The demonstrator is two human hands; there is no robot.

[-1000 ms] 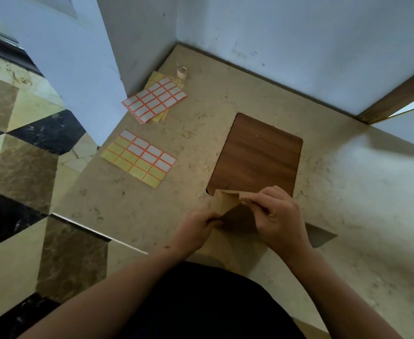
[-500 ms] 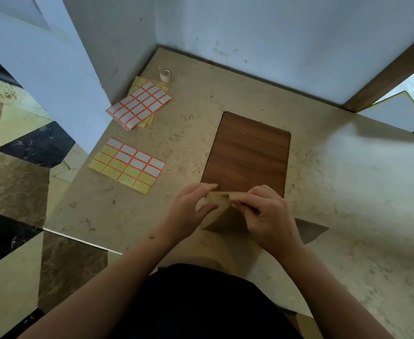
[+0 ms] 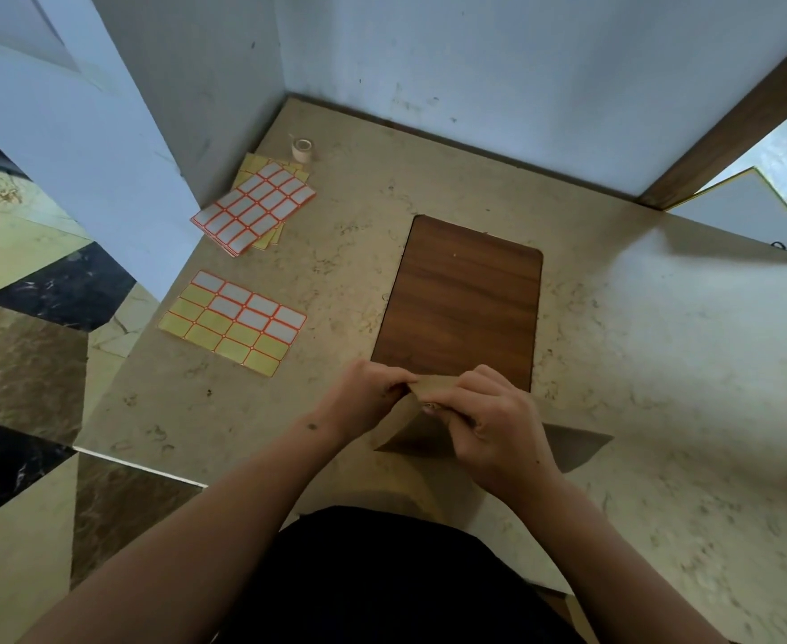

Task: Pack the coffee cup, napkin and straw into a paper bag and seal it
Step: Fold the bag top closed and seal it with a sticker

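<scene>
A brown paper bag stands at the near edge of the beige counter, its top folded over. My left hand pinches the folded top at its left end. My right hand pinches the same fold from the right, fingers curled over the flap. Most of the bag is hidden behind my hands. The coffee cup, napkin and straw are not visible.
A dark wooden board lies just beyond the bag. A label sheet and a stack of label sheets lie to the left, with a small tape roll near the wall corner. The counter drops to tiled floor on the left.
My left hand rose from the bag's side to its folded top and now pinches it. The flap has been folded down flatter between both hands.
</scene>
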